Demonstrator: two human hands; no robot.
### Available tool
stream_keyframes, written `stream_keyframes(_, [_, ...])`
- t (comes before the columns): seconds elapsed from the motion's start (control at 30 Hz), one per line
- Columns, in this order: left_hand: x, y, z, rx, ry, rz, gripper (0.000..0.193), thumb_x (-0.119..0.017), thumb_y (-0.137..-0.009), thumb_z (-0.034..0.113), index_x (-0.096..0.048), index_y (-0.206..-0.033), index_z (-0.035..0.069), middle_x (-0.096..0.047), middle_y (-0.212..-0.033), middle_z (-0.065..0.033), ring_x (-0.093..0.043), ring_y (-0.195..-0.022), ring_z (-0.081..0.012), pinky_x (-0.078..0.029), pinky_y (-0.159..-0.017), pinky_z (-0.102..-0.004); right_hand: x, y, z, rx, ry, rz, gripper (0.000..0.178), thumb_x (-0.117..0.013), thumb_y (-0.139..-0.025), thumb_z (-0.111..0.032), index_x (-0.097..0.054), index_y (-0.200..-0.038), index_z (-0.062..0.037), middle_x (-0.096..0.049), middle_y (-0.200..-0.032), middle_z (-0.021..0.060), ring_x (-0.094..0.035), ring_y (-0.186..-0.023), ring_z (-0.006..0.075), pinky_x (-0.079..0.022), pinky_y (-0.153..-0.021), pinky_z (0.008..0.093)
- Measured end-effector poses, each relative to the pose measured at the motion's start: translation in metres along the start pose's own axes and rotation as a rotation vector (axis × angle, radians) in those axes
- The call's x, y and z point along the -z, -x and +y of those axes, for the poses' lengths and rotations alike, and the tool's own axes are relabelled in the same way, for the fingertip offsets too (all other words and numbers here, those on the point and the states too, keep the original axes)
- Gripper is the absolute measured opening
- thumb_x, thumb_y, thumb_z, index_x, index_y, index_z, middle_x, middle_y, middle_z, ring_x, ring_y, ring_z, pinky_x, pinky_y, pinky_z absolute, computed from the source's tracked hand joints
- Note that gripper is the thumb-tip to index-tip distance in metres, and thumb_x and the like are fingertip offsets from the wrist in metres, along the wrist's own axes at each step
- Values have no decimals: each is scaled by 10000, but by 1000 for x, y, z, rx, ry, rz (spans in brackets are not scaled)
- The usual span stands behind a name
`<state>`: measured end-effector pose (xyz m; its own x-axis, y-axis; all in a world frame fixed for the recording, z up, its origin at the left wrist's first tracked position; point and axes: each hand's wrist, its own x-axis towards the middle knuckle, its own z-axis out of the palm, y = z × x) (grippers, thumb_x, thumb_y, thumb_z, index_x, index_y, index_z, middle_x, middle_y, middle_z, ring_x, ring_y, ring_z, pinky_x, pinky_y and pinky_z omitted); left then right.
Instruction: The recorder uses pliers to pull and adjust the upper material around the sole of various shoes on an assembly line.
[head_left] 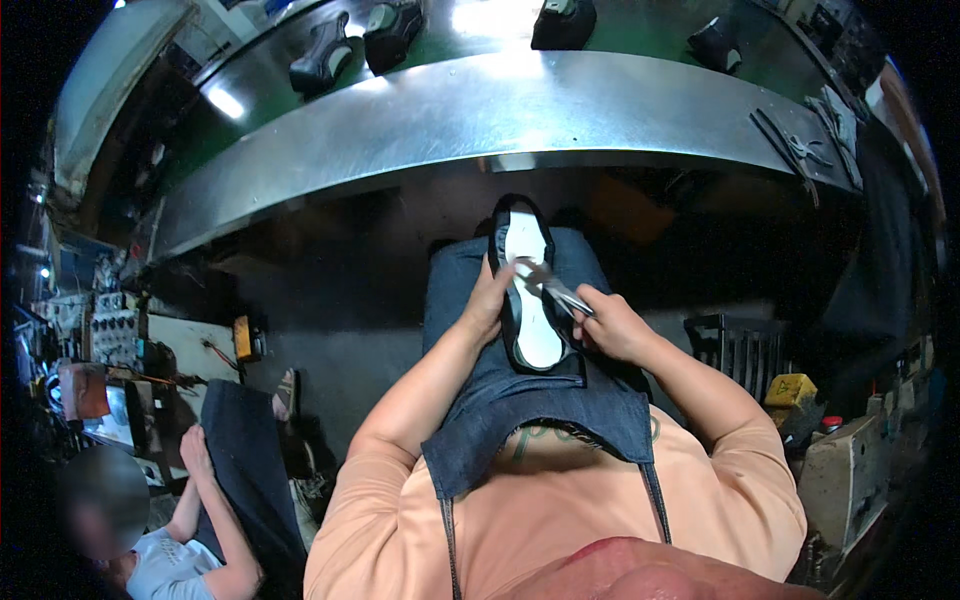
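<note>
A black shoe upper with a white sole board (535,320) facing up rests lengthwise on my denim-covered lap. My left hand (487,303) grips the shoe along its left side, fingers wrapped at the edge. From the right, my right hand (607,325) is closed around the handles of metal pincers (566,294). The pincers' head lies over the white board around mid-length, close to my left thumb, and is slightly blurred. Whether the jaws bite the upper's edge I cannot tell.
Ahead runs a metal-edged bench (450,105) with a green surface bearing several dark shoes (393,35). Cords (788,145) lie at its right end. To my right are a black crate (742,350) and a yellow box (790,390). Another person's hands (197,455) show at lower left.
</note>
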<state>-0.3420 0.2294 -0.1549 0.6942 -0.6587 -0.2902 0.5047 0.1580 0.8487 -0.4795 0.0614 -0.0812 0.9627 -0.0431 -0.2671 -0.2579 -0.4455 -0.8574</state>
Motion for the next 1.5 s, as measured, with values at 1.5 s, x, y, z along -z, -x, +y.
stream_keyframes(1.5, [91, -294, 309, -613, -664, 690, 626, -855, -638, 241, -611, -1163, 5, -655, -1042, -114, -617, -947, -216, -481, -859, -323, -4, -39, 47, 196, 502, 257, 351, -716, -576, -19, -532, -876, -19, -494, -973, 181, -501, -945, 379, -411, -793, 452])
